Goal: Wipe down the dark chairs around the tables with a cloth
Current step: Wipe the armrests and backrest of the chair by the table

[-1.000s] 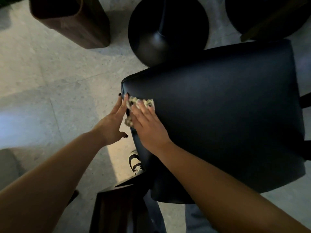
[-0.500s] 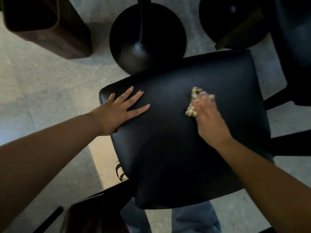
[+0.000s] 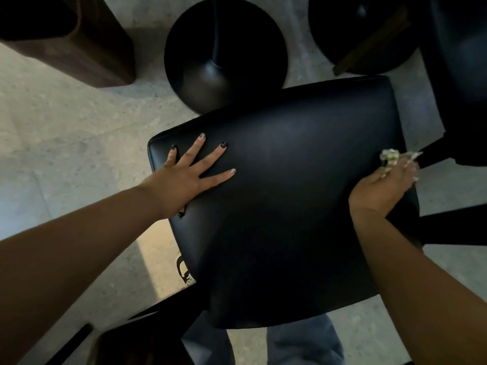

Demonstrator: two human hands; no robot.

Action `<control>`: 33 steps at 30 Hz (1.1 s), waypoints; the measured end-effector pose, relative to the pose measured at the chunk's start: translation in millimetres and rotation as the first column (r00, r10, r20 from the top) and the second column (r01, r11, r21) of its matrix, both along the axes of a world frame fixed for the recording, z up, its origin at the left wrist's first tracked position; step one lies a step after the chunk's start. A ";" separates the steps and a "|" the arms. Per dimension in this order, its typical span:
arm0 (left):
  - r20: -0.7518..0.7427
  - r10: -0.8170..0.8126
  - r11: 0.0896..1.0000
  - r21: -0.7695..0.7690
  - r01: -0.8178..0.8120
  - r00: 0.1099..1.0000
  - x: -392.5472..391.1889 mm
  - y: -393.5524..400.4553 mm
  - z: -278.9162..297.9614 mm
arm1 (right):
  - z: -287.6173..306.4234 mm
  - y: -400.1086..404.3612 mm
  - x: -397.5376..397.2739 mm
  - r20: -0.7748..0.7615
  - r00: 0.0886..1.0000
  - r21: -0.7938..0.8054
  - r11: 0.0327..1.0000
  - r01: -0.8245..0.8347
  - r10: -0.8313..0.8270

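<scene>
Head view, the only 1 on offer: the right hand (image 3: pixel 387 184) has run the cloth (image 3: pixel 390 158) clean across the seat. 1 second ago it was bunched at the seat's left edge, half a second ago near the middle, and now it sits right at the right edge of the chair seat (image 3: pixel 284 206), fingers curled round the pale, crumpled rag. That reads as 1 full pass over the top of the cushion finished, so the likely call is either a return stroke nearer the person or a move on to the edge.

The left hand (image 3: pixel 184 177) has come off the cushion's left side and up onto it; it now lies flat on the seat's far-left corner, fingers spread and straight, holding nothing, seemingly steadying the chair.

Behind the seat stands a round black table base (image 3: pixel 224 56), a second base (image 3: pixel 363 35) far right, and a brown wooden block (image 3: pixel 79 48) far left.

Hard to judge: the dark upholstery gives no clue which parts are already wiped. Much of the cloth is hidden under the fingers. The chair legs and back are mostly out of sight, a neighbouring dark chair (image 3: pixel 463 75) is cut off at right, and only a sliver of shoe (image 3: pixel 184 270) peeks out below the seat.
</scene>
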State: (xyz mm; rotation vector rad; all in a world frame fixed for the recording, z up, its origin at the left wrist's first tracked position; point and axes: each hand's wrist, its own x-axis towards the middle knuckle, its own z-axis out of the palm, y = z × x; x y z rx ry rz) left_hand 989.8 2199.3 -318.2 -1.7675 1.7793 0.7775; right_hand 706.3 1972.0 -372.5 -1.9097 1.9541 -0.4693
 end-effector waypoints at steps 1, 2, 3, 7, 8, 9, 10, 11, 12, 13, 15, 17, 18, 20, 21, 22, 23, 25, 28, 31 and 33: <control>-0.005 0.002 1.000 -0.007 -0.002 1.000 -0.1 0.6 -0.7 | -1.3 6.0 -0.9 -0.013 1.000 0.006 1.000 0.029 -0.028; -0.009 0.003 1.000 -0.016 -0.003 1.000 0.3 1.3 -1.5 | -1.7 12.6 -0.9 -0.029 0.999 0.006 0.999 0.043 -0.043; -0.013 0.005 1.000 -0.021 -0.005 1.000 0.5 1.7 -1.8 | -1.3 20.1 0.8 -0.043 0.998 0.008 0.999 0.052 -0.051; -0.037 0.023 0.999 -0.046 -0.025 0.999 1.6 3.5 -3.5 | 1.8 72.8 22.5 -0.082 0.996 0.058 0.998 0.021 -0.017; -0.047 0.031 0.998 -0.056 -0.034 0.998 2.2 3.6 -4.2 | 2.1 90.5 29.6 -0.086 0.996 0.066 0.998 -0.018 0.024; -0.055 0.043 0.997 -0.064 -0.046 0.998 3.3 4.4 -4.6 | 2.3 108.4 36.5 -0.086 0.994 0.069 0.995 -0.069 0.075; -0.062 0.058 0.995 -0.073 -0.062 0.996 4.8 5.7 -5.2 | 2.3 126.8 43.4 -0.085 0.988 0.074 0.990 -0.124 0.130; -0.069 0.076 0.993 -0.083 -0.081 0.995 6.8 7.9 -5.8 | 2.4 144.4 50.6 -0.084 0.979 0.082 0.980 -0.179 0.186; -0.079 0.091 0.991 -0.091 -0.099 0.993 9.0 10.2 -6.2 | 3.0 161.9 57.8 -0.080 0.968 0.094 0.968 -0.231 0.239; -0.089 0.099 0.989 -0.097 -0.108 0.991 11.2 12.2 -6.4 | 4.0 179.1 65.2 -0.070 0.956 0.108 0.954 -0.278 0.286; -0.090 0.087 0.989 -0.113 -0.097 0.992 15.4 16.4 -7.0 | 6.3 214.5 80.0 -0.048 0.916 0.131 0.912 -0.389 0.397; -0.076 0.061 0.989 -0.128 -0.071 0.995 18.3 21.4 -6.9 | 8.5 242.9 91.0 -0.039 0.845 0.148 0.840 -0.523 0.533; -0.072 0.047 0.990 -0.131 -0.056 0.996 19.6 24.1 -6.3 | 9.0 251.0 94.5 -0.042 0.800 0.151 0.796 -0.587 0.598; -0.065 0.011 0.991 -0.135 -0.020 0.998 20.3 30.4 -5.0 | 8.6 256.1 95.7 -0.066 0.689 0.152 0.689 -0.708 0.722; -0.054 -0.007 0.990 -0.142 -0.001 0.999 20.6 33.6 -4.5 | 7.7 256.0 94.5 -0.078 0.606 0.144 0.611 -0.779 0.791; -0.044 -0.022 0.988 -0.152 0.015 0.999 21.3 36.3 -4.2 | 6.5 255.4 91.8 -0.093 0.490 0.125 0.498 -0.858 0.867; -0.040 -0.031 0.987 -0.160 0.024 0.999 21.9 38.6 -3.8 | 5.0 255.0 88.4 -0.108 0.343 0.104 0.353 -0.930 0.933; -0.057 -0.041 0.984 -0.175 0.031 0.998 22.8 42.1 -3.1 | 3.2 255.1 79.0 -0.115 0.034 0.096 0.045 -0.994 0.993; -0.140 -0.094 0.976 -0.206 0.063 0.986 20.8 44.7 1.5 | 1.6 244.7 62.1 -0.060 -0.231 0.196 -0.216 -0.957 0.971; -0.227 -0.142 0.959 -0.271 0.078 0.963 10.9 39.4 7.0 | 7.9 217.3 41.0 -0.050 -0.278 0.189 -0.265 -0.946 0.959; -0.231 -0.160 0.961 -0.257 0.099 0.960 0.6 27.0 7.3 | 15.2 189.8 25.0 -0.052 -0.191 0.200 -0.177 -0.964 0.980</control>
